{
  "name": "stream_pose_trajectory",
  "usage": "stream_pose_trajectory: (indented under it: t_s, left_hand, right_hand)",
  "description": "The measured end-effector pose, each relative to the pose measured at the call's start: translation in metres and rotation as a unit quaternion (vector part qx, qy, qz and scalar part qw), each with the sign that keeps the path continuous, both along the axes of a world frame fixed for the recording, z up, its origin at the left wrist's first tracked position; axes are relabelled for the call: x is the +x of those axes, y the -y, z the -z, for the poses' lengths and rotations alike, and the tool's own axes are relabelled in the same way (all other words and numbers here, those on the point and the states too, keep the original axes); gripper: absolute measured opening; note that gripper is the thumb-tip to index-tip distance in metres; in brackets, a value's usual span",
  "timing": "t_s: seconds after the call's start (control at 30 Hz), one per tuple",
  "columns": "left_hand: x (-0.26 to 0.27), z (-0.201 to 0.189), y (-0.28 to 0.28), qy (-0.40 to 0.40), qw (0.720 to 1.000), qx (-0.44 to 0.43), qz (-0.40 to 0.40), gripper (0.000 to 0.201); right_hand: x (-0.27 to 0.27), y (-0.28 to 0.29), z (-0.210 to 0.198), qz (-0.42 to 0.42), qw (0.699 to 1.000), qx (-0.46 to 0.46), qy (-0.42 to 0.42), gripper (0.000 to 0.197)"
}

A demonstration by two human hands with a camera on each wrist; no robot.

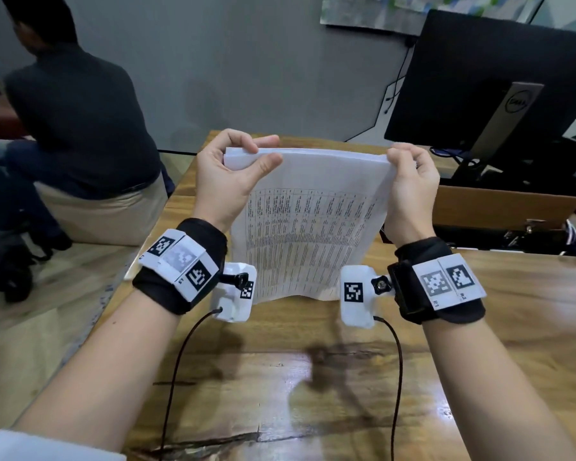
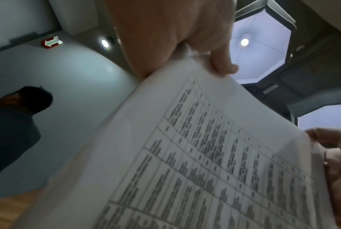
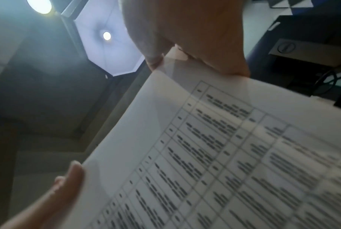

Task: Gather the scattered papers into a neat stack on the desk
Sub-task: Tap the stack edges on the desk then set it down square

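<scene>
A stack of white papers point(image 1: 308, 224) printed with tables stands upright on its bottom edge on the wooden desk point(image 1: 313, 377). My left hand point(image 1: 240, 161) pinches the stack's top left corner between thumb and curled fingers. My right hand point(image 1: 408, 176) grips the top right corner the same way. In the left wrist view the papers point(image 2: 205, 162) fill the lower right, with my left hand point(image 2: 185, 46) holding their upper edge. The right wrist view shows the papers point(image 3: 224, 155) close up under my right hand point(image 3: 195, 46). The sheets' bottom edge bows slightly on the desk.
A black monitor point(image 1: 489, 94) on a silver stand is at the back right, with a cardboard box point(image 1: 499, 204) below it. A person in a dark shirt point(image 1: 77, 111) sits beyond the desk's left edge. Bare wood lies in front of the papers.
</scene>
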State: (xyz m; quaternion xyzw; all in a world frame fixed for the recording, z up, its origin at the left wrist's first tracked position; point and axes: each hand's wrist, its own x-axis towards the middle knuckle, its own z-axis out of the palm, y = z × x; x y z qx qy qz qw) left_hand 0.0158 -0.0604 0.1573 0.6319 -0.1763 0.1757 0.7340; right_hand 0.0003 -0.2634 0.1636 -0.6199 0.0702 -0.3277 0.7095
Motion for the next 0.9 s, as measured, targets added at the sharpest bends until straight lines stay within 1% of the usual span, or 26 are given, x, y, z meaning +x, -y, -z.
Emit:
stream_pose_trajectory:
  t_s: [0.1,0.2,0.23,0.27,0.3,0.33,0.4,0.43,0.47,0.53,0.57,0.6,0.63,0.7,0.73,0.77,0.8,0.83,0.87,0.9]
  left_hand:
    - [0.004,0.0,-0.001,-0.012,1.0,-0.018,0.003,0.028]
    - [0.005,0.0,-0.002,-0.027,0.999,-0.022,0.005,0.027]
    - [0.005,0.0,-0.003,-0.027,0.999,-0.021,0.001,0.028]
    - [0.004,-0.001,-0.004,-0.024,1.0,-0.01,-0.008,0.033]
    - [0.006,0.001,-0.006,-0.024,0.999,0.013,-0.018,0.042]
    - [0.007,0.004,-0.008,-0.034,0.999,0.031,-0.009,0.051]
    - [0.009,0.014,-0.01,-0.104,0.992,0.057,0.052,0.061]
    - [0.009,0.02,-0.011,-0.143,0.983,0.085,0.077,0.064]
    - [0.008,0.026,-0.011,-0.177,0.974,0.114,0.088,0.071]
    - [0.004,0.037,-0.011,-0.209,0.966,0.126,0.082,0.098]
    - [0.004,0.04,-0.011,-0.215,0.966,0.132,0.065,0.108]
    - [0.001,0.036,-0.011,-0.213,0.967,0.133,0.042,0.11]
    - [-0.002,0.031,-0.011,-0.209,0.969,0.13,0.018,0.104]
    - [-0.005,0.018,-0.012,-0.164,0.98,0.114,-0.012,0.083]
    - [-0.008,0.012,-0.013,-0.137,0.985,0.109,-0.01,0.067]
    - [-0.012,0.007,-0.013,-0.119,0.987,0.109,0.004,0.048]
    - [-0.014,0.008,-0.014,-0.111,0.987,0.111,0.012,0.033]
    - [-0.013,0.016,-0.016,-0.121,0.985,0.118,0.013,0.029]
    - [-0.015,0.027,-0.017,-0.152,0.981,0.119,0.017,0.038]
    - [-0.015,0.044,-0.02,-0.192,0.974,0.114,0.022,0.058]
  right_hand:
    - [0.002,-0.001,-0.005,-0.002,1.0,0.013,0.004,0.01]
    - [0.0,-0.001,-0.004,-0.004,1.0,-0.017,0.014,0.009]
    - [-0.001,0.001,-0.001,-0.018,0.999,-0.016,0.021,0.007]
    - [0.0,0.005,0.003,-0.042,0.999,-0.011,0.027,0.013]
    - [-0.001,0.01,0.007,-0.072,0.997,-0.007,0.03,0.023]
    - [-0.001,0.016,0.013,-0.102,0.994,-0.014,0.026,0.035]
    - [-0.001,0.025,0.029,-0.15,0.988,-0.038,-0.003,0.053]
    - [-0.002,0.025,0.038,-0.167,0.984,-0.056,-0.028,0.056]
    - [-0.002,0.025,0.047,-0.176,0.98,-0.073,-0.055,0.051]
    - [-0.003,0.021,0.059,-0.174,0.977,-0.091,-0.083,0.028]
    - [-0.004,0.02,0.06,-0.169,0.978,-0.095,-0.082,0.024]
    - [-0.006,0.018,0.057,-0.166,0.978,-0.099,-0.072,0.023]
    - [-0.008,0.017,0.052,-0.165,0.979,-0.104,-0.058,0.023]
    - [-0.013,0.017,0.037,-0.17,0.98,-0.106,-0.015,0.022]
    - [-0.017,0.018,0.03,-0.177,0.979,-0.103,0.006,0.022]
    - [-0.02,0.019,0.027,-0.181,0.978,-0.102,0.021,0.021]
    - [-0.024,0.019,0.028,-0.185,0.977,-0.102,0.023,0.021]
    - [-0.026,0.019,0.035,-0.186,0.977,-0.104,0.01,0.022]
    - [-0.028,0.018,0.048,-0.185,0.977,-0.105,-0.018,0.023]
    - [-0.029,0.016,0.065,-0.184,0.976,-0.104,-0.054,0.026]
